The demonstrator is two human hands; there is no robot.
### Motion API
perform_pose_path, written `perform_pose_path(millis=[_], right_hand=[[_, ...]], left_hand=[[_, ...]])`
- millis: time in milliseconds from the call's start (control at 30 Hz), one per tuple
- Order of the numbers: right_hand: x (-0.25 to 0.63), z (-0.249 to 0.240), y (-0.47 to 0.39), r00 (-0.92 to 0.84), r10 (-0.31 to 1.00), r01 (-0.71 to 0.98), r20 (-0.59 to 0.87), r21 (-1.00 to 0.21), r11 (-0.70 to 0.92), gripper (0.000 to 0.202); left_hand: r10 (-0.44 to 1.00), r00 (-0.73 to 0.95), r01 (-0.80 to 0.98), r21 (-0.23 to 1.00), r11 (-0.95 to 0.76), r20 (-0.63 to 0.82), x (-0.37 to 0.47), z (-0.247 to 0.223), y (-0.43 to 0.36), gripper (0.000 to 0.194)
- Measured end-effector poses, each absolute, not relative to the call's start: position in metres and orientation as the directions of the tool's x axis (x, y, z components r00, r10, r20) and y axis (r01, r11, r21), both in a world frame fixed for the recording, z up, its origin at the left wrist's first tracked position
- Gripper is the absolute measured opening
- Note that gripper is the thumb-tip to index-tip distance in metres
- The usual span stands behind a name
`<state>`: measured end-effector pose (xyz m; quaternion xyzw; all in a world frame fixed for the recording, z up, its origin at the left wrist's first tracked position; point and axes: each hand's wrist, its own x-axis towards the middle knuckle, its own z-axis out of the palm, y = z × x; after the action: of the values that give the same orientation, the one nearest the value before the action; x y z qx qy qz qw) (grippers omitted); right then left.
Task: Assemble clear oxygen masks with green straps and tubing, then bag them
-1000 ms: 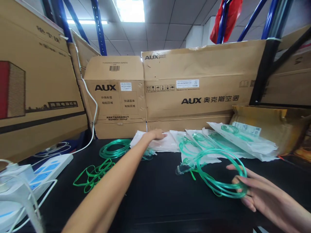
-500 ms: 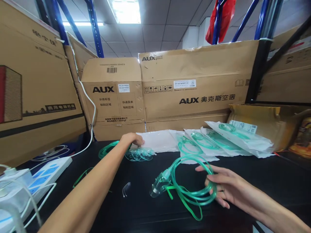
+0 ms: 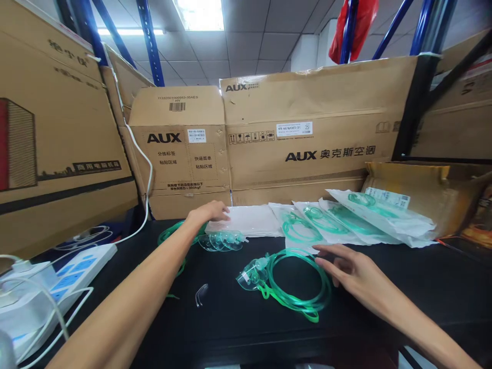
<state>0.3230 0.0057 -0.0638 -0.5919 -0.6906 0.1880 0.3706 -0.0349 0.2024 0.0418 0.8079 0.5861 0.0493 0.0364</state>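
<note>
A clear green oxygen mask (image 3: 251, 275) with coiled green tubing (image 3: 292, 302) and a bright green strap lies on the black tabletop. Beside the coil's right edge is my right hand (image 3: 348, 266), its fingers apart and holding nothing. My left hand (image 3: 209, 211) reaches to the back, fingertips over the left end of a white packet stack (image 3: 249, 221); no grip on it can be seen. Just in front of that hand, several nested clear green masks (image 3: 223, 241) lie in a row. My left forearm hides part of more green tubing (image 3: 169, 233).
Several white packets with green tubing (image 3: 342, 223) overlap at the back right, before an opened carton (image 3: 407, 179). A small bent clear strip (image 3: 200, 294) lies mid-table. A white power strip (image 3: 77, 269) with cables is at left. Cardboard panels (image 3: 323, 113) stand behind.
My right hand has let go of the coiled tubing and drawn slightly away; mask and coil now lie flat. My left hand has shifted a little farther back over the white packets.
</note>
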Motion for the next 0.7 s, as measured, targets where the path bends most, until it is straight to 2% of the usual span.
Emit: perform_pose_path(millis=[167,333,367,500,600,700], right_hand=[[0.292,-0.044,0.014,-0.220,0.863,0.695,0.455,-0.548,0.466,0.033],[0.255,-0.041,0.035,-0.462,0.736,0.669,0.494,-0.351,0.655,0.031],[0.251,-0.044,0.039,-0.503,0.714,0.656,0.487,-0.323,0.682,0.032],[0.246,-0.063,0.048,-0.571,0.638,0.645,0.516,-0.199,0.738,0.033],[0.248,-0.073,0.049,-0.614,0.551,0.615,0.565,-0.095,0.783,0.027],[0.250,-0.075,0.050,-0.658,0.488,0.554,0.574,-0.070,0.830,0.025]], left_hand=[[0.885,0.340,0.893,0.187,-0.410,0.318,-0.019,0.067,0.156,0.035],[0.784,0.380,0.808,0.237,-0.540,0.491,0.009,0.064,0.073,0.042],[0.780,0.340,0.776,0.312,-0.548,0.525,0.012,0.057,0.058,0.041],[0.840,0.205,0.700,0.525,-0.484,0.502,0.014,0.018,0.016,0.035],[0.890,0.156,0.667,0.618,-0.415,0.429,0.013,-0.010,0.009,0.037],[0.912,0.161,0.615,0.685,-0.391,0.377,0.017,-0.027,0.013,0.039]])
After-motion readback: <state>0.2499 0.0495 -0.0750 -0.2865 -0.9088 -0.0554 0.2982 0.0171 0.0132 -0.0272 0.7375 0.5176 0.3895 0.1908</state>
